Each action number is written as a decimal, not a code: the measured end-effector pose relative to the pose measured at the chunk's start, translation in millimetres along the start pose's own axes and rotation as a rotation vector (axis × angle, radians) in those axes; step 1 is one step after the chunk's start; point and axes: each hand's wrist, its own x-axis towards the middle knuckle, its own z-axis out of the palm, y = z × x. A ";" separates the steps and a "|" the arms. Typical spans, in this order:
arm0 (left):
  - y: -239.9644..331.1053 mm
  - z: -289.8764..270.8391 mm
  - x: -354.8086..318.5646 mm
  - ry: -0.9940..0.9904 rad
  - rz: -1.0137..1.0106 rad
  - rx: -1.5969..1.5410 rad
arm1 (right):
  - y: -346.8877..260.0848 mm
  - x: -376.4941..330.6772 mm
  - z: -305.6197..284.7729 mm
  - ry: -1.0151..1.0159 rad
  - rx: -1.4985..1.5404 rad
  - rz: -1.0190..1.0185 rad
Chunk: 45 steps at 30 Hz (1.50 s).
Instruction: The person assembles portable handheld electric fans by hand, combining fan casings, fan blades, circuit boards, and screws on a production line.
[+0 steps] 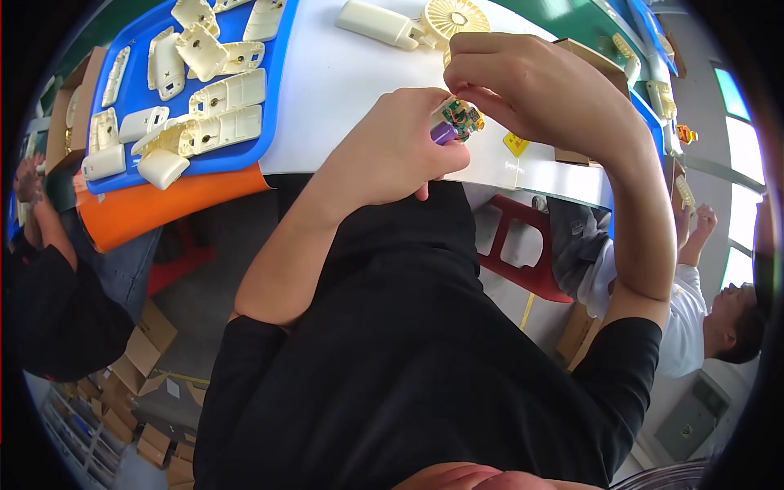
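Note:
My left hand (392, 151) is closed around a small assembly over the table's near edge. Between its thumb and fingers show a green circuit board (467, 119) with thin wires and a purple cylindrical battery (443, 133). The fingers hide the rest of it. My right hand (531, 90) arches in from the right, its thumb and fingertips pinched together just above the board. Whatever they grip, if anything, is hidden. Beyond the hands lies a cream handheld fan, with its handle (376, 24) to the left and round slatted head (455, 18) partly behind my right hand.
On the left, a blue tray (273, 122) holds several cream housing shells (227, 91); an orange sheet (175, 204) hangs below it. A yellow label (516, 144) lies on the white table (318, 98). Co-workers sit on both sides; a red stool (523, 245) stands at right.

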 end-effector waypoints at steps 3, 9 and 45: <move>4.6 -5.0 -4.7 -0.071 -0.019 0.011 | 1.8 1.5 1.8 -0.043 -0.021 -0.030; 4.3 -1.6 -8.7 -0.143 -0.040 0.002 | -2.9 5.5 -14.6 -0.206 0.059 0.006; 5.1 -10.7 -20.0 -0.187 -0.104 0.041 | 7.2 16.9 1.0 -0.308 0.239 0.004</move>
